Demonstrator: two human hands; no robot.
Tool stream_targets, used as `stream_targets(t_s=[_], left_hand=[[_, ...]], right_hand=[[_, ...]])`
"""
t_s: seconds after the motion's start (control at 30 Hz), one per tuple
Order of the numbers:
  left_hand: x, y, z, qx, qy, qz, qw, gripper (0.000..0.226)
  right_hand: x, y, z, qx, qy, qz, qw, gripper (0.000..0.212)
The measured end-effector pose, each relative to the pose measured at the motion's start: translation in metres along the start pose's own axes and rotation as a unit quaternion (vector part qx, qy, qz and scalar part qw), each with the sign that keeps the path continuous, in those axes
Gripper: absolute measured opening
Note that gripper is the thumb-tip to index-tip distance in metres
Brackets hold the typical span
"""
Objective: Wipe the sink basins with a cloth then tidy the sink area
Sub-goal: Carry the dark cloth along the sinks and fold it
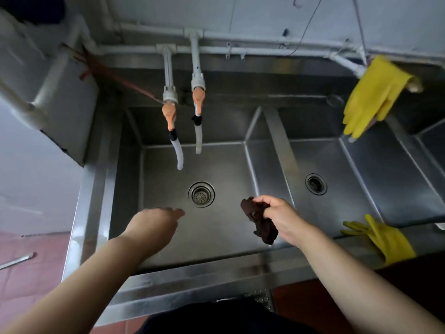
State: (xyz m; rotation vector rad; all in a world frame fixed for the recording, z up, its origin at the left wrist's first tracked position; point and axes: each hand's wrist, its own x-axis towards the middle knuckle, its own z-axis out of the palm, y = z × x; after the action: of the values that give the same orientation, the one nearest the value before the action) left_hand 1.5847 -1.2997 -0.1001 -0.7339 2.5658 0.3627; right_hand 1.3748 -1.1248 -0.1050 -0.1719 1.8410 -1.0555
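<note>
- Your right hand [277, 216] is curled around a dark brown cloth [258, 220]. The cloth is bunched up and hangs down from your fingers.
- The cloth is in the air over the near right part of the left basin [168, 169]. It does not look like it touches the steel yet.
- Your left hand [156, 221] holds nothing. Its fingers are stretched out flat, and it hovers low over the bottom of the left basin, near the drain [201, 194].
- I think you are at the wiping step, and it looks like you are just getting started on this basin. I cannot tell from here if the basin is wet or already wiped.
- Next, bring the cloth down until it lies on the basin floor. Open it out a bit first, because a tight ball only rubs a small spot.
- Rub the floor, then the walls, then go around the drain.
- Watch the two white hoses [179, 155] hanging from the orange taps [169, 116]. They dangle over the back of the basin, so go under them.
- The right basin [349, 165] comes after. It has its own drain.
- For tidying, one yellow glove [382, 237] lies on the front edge by the right basin. Another yellow glove [375, 97] hangs from the pipe at the back.
</note>
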Motion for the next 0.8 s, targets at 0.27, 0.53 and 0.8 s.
stream_targets(t_s=[0.27,0.53,0.8], left_hand=[[-0.002,0.072,-0.040,-0.052,0.040,0.119,0.991,0.043],[0.000,0.193,-0.070,-0.198,0.087,0.247,0.945,0.042],[0.003,0.345,-0.064,-0.356,0.066,0.249,0.898,0.041]], right_hand=[[-0.074,0.002,-0.047,0.168,0.144,-0.052,0.974,0.049],[-0.119,0.003,-0.088,0.278,0.223,-0.110,0.928,0.047],[-0.151,0.040,-0.171,0.339,0.269,-0.161,0.887,0.044]])
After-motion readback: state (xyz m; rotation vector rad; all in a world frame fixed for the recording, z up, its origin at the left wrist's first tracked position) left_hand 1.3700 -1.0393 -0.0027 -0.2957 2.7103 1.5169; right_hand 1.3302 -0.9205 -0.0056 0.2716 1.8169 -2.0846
